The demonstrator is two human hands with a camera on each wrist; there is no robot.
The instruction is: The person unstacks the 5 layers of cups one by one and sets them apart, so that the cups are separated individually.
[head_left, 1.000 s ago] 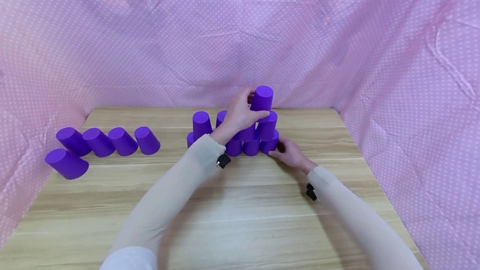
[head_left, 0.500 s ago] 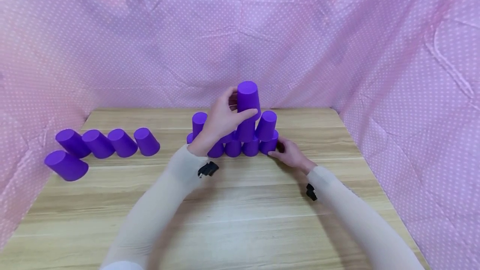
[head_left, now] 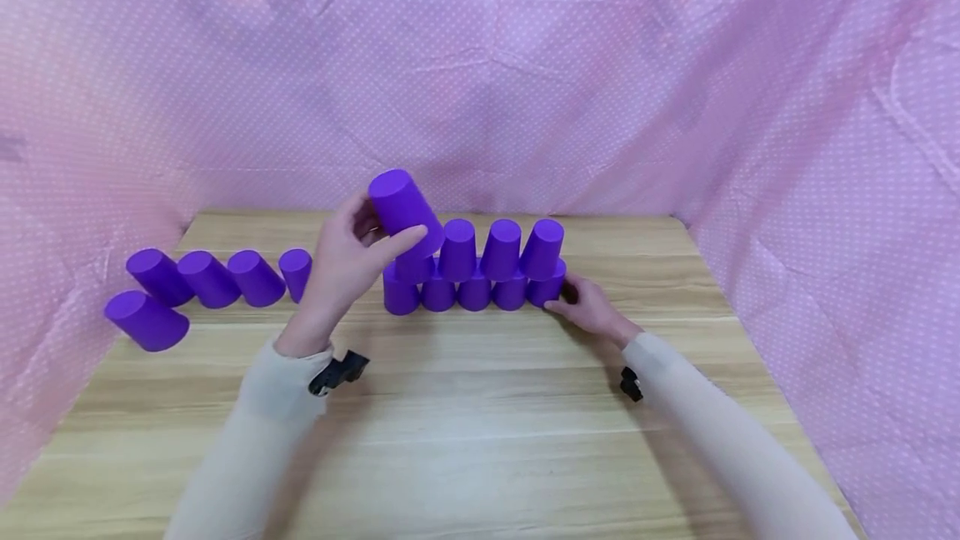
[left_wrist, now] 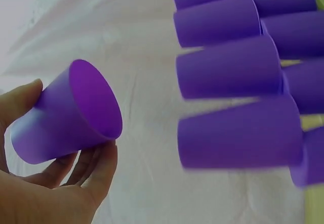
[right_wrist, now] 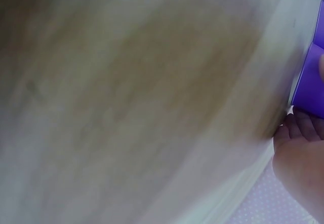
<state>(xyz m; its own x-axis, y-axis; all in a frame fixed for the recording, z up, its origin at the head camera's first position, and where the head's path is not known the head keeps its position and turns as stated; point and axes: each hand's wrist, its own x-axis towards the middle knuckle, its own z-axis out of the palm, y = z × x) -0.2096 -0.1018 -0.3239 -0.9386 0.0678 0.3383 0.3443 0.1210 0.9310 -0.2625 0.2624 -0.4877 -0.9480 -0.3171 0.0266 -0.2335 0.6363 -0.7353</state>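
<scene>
My left hand (head_left: 341, 261) holds a purple cup (head_left: 405, 211) upside down and tilted, thumb on the near side and fingers behind. The cup hangs above the left end of a two-row stack of upturned purple cups, and in the left wrist view the held cup (left_wrist: 55, 118) shows its open mouth, apart from the upper-row cups (left_wrist: 238, 133). At the stack's right end, my right hand (head_left: 596, 309) grips the last bottom-row cup (head_left: 543, 292), with the thumb in front and fingers behind. The right wrist view catches only part of that cup (right_wrist: 310, 85).
Several more upturned purple cups (head_left: 210, 280) stand on the left of the wooden table (head_left: 465, 440), one of them nearer the front (head_left: 147, 323). Pink dotted cloth (head_left: 480, 90) hangs behind and at both sides of the table.
My left hand has carried its cup leftward, from over the right part of the upper row to the stack's left end, and the cup now leans more. My right hand stays at the end cup.
</scene>
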